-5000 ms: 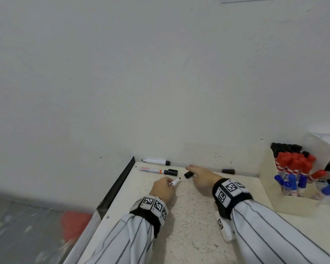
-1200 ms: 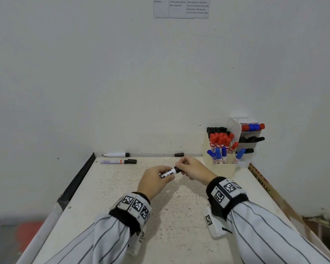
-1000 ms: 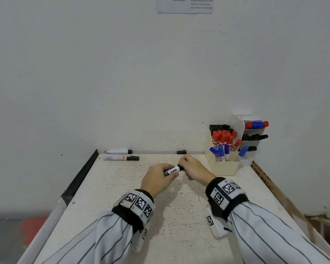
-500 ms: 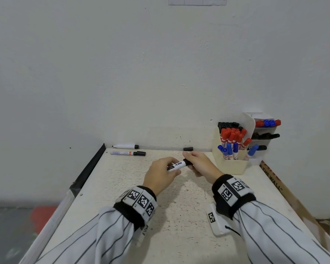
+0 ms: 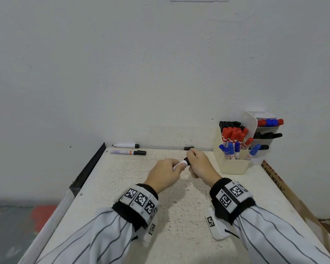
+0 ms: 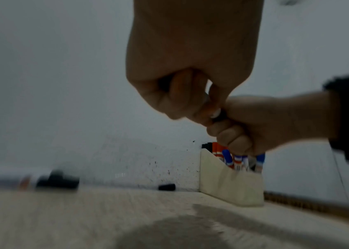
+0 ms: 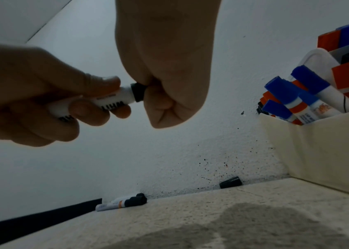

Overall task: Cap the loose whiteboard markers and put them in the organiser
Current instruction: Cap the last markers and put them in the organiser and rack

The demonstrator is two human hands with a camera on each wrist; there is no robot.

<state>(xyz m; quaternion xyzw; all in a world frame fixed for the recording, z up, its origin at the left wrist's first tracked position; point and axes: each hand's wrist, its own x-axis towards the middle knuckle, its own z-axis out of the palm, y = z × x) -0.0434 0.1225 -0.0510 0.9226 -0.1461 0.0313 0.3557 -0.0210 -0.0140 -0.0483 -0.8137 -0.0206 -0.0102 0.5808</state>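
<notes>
Left hand: my left hand (image 5: 163,175) is wrapped round the barrel of a white marker (image 7: 114,99), thumb on top and fingers curled beneath, holding it above the desk (image 5: 179,216).
Right hand: my right hand (image 5: 200,164) is clenched round the black cap (image 7: 138,91) at the marker's right end; the cap sits against the barrel, and how far it is seated I cannot tell.
Marker in hand: lying roughly level between my two hands, over the middle of the desk, left of the organiser; black lettering shows on the barrel in the right wrist view.
Organiser: cream organiser (image 5: 234,165) at the desk's back right, against the wall (image 5: 160,73); black, red and blue capped markers stand upright in it.
Side rack: a small tiered rack (image 5: 266,134) just right of the organiser holds red, blue and black markers lying flat.
Loose cap: one black cap (image 7: 230,182) lies at the foot of the wall, between my hands and the organiser.
Uncapped marker: white marker (image 5: 125,145) at the back left, against the wall, its tip bare.
Capped marker: marker with an orange band (image 5: 129,152) and a black cap, just in front of the uncapped one.
Sleeves: striped sleeves with patterned wrist bands (image 5: 139,200) on both arms.
</notes>
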